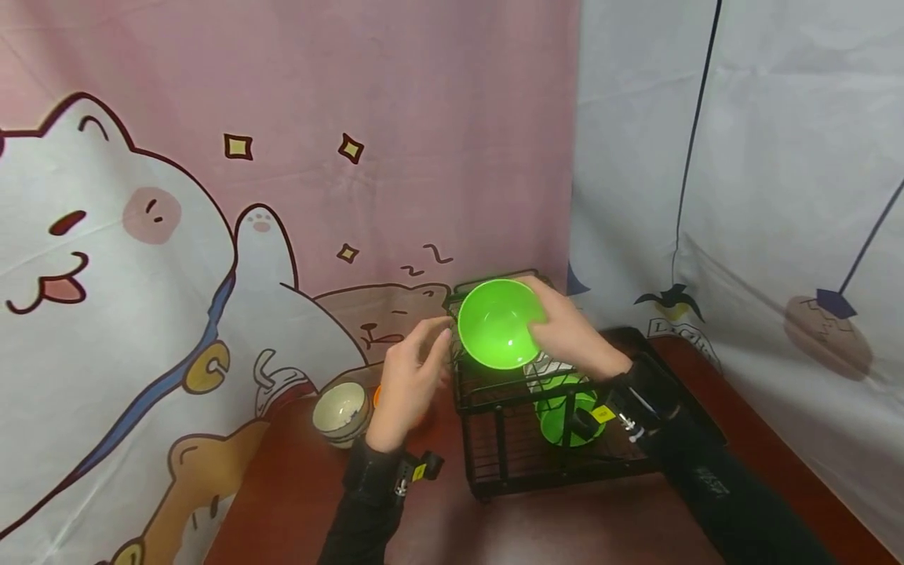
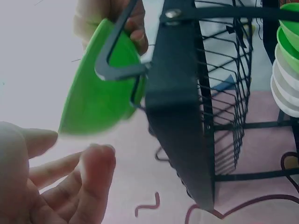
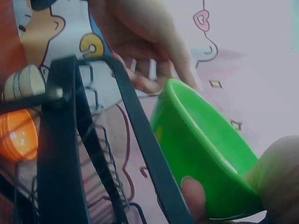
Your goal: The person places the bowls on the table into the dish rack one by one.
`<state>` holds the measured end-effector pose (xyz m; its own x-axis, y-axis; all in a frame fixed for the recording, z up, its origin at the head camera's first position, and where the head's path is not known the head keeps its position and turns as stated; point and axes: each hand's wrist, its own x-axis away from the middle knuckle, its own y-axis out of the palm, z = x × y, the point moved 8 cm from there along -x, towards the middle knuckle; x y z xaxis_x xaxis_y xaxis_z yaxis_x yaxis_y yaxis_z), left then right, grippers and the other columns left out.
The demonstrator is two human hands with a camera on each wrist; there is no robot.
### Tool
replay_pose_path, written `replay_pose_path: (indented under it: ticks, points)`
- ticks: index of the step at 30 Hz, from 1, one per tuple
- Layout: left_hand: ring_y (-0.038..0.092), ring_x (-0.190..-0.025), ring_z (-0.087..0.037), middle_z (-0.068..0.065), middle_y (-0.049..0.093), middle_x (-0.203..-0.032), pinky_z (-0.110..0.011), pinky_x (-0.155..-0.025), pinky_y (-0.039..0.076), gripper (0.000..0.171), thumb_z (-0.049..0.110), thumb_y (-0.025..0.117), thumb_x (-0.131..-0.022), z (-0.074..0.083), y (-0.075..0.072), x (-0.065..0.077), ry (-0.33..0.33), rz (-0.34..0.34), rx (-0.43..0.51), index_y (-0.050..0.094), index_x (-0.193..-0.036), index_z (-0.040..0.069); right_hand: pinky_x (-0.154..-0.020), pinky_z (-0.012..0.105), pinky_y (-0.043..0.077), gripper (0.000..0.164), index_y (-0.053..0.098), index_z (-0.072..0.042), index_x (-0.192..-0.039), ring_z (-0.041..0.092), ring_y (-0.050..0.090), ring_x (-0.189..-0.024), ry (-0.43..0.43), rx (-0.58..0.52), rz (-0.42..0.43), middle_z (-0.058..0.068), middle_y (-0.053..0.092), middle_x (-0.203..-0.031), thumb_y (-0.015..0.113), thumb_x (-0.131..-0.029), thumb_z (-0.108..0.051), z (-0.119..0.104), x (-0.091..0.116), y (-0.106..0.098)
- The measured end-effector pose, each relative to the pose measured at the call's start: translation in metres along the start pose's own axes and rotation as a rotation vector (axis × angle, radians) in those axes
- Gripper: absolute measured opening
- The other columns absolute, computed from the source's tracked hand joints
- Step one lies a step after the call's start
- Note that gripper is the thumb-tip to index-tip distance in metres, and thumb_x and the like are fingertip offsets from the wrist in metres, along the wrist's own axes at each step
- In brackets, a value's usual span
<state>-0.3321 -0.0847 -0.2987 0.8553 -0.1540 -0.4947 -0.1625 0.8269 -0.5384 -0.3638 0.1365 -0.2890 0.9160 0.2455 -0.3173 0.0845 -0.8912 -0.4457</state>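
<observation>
A bright green bowl (image 1: 494, 326) is tilted above the top tier of a black wire dish rack (image 1: 487, 406). My right hand (image 1: 568, 326) grips its right side, thumb inside the rim and fingers beneath, as the right wrist view shows around the bowl (image 3: 205, 154). To the left of the bowl is my left hand (image 1: 412, 377), fingers loosely bent and holding nothing. In the left wrist view its fingertips come close under the rim of the bowl (image 2: 100, 88).
On the lower tier stand green bowls (image 1: 568, 420) with white bowls (image 2: 286, 79) beside them. Stacked patterned bowls (image 1: 341, 412) and orange bowls (image 3: 18, 135) sit on the red-brown table (image 1: 282, 502), left of the rack. A cartoon-printed curtain (image 1: 424, 118) hangs behind.
</observation>
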Motion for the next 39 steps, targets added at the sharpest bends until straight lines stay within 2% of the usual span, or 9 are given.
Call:
replay_pose_path:
  ticks: [4,9,13,16,19,21,29,34,39]
  points:
    - [0.069,-0.063,-0.01,-0.004,0.074,-0.087,-0.025,-0.061,0.057,0.027,0.031,0.06,-0.106,-0.029,-0.003,0.013,-0.015,-0.001,-0.07,0.067,-0.132,0.031,-0.106,0.063,0.049,0.078,0.041,-0.011,-0.154,0.043,0.051,-0.136,0.024,-0.047,0.032,0.021,0.048,-0.153,0.041,-0.081,0.016,0.012,0.005,-0.018]
    - [0.069,-0.082,-0.016,-0.001,0.073,-0.098,-0.025,-0.069,0.055,0.029,0.021,0.069,-0.101,-0.089,-0.01,0.044,-0.099,-0.031,-0.131,0.07,-0.129,0.026,-0.108,0.065,0.047,0.075,0.036,-0.007,-0.158,0.046,0.048,-0.136,0.071,-0.067,0.103,0.027,0.045,-0.154,0.045,-0.086,0.014,0.031,0.014,-0.049]
    - [0.064,-0.085,-0.012,0.003,0.07,-0.094,-0.023,-0.069,0.051,0.029,0.017,0.073,-0.097,-0.146,-0.017,0.077,-0.185,-0.059,-0.181,0.071,-0.127,0.018,-0.094,0.044,0.057,0.069,0.038,-0.005,-0.156,0.042,0.052,-0.127,0.071,-0.017,0.182,0.028,0.048,-0.147,0.047,-0.09,0.011,0.046,0.021,-0.08]
    - [0.064,-0.086,-0.009,0.007,0.07,-0.093,-0.028,-0.075,0.052,0.031,0.017,0.076,-0.095,-0.185,-0.017,0.097,-0.216,-0.095,-0.257,0.071,-0.125,0.017,-0.082,0.024,0.054,0.064,0.039,-0.003,-0.154,0.028,0.055,-0.116,0.057,0.026,0.24,0.025,0.051,-0.141,0.047,-0.091,0.011,0.059,0.03,-0.102]
    - [0.069,-0.101,-0.018,0.007,0.072,-0.099,-0.042,-0.093,0.055,0.036,0.018,0.078,-0.093,-0.217,-0.011,0.115,-0.25,-0.166,-0.305,0.07,-0.128,0.017,-0.08,0.019,0.05,0.061,0.04,-0.003,-0.152,0.02,0.052,-0.111,0.063,0.082,0.289,0.022,0.052,-0.138,0.047,-0.093,0.01,0.076,0.04,-0.12]
    - [0.068,-0.116,-0.027,0.004,0.073,-0.108,-0.053,-0.104,0.051,0.042,0.02,0.079,-0.092,-0.233,-0.007,0.127,-0.282,-0.219,-0.296,0.068,-0.132,0.016,-0.082,0.024,0.046,0.06,0.041,-0.004,-0.152,0.024,0.053,-0.112,0.08,0.135,0.312,0.024,0.053,-0.139,0.046,-0.094,0.009,0.089,0.045,-0.127]
    - [0.05,-0.139,-0.04,-0.009,0.062,-0.148,-0.069,-0.111,0.038,0.061,0.027,0.084,-0.086,-0.264,0.006,0.161,-0.312,-0.335,-0.249,0.063,-0.143,0.02,-0.078,0.048,0.043,0.058,0.047,-0.003,-0.148,0.048,0.056,-0.106,0.116,0.382,0.341,0.037,0.055,-0.134,0.044,-0.091,0.009,0.142,0.063,-0.129]
    - [0.041,-0.146,-0.046,-0.012,0.054,-0.156,-0.078,-0.109,0.029,0.066,0.031,0.087,-0.082,-0.273,0.008,0.168,-0.302,-0.337,-0.243,0.064,-0.142,0.022,-0.057,0.038,0.039,0.063,0.049,-0.007,-0.146,0.035,0.054,-0.071,0.117,0.49,0.297,0.039,0.063,-0.121,0.042,-0.086,0.011,0.171,0.075,-0.114]
    - [0.041,-0.145,-0.045,-0.011,0.053,-0.157,-0.077,-0.108,0.029,0.065,0.036,0.086,-0.083,-0.28,0.007,0.172,-0.29,-0.327,-0.254,0.064,-0.142,0.025,-0.053,0.032,0.033,0.063,0.053,-0.01,-0.143,0.024,0.044,-0.062,0.104,0.55,0.273,0.035,0.064,-0.121,0.042,-0.086,0.013,0.188,0.084,-0.098]
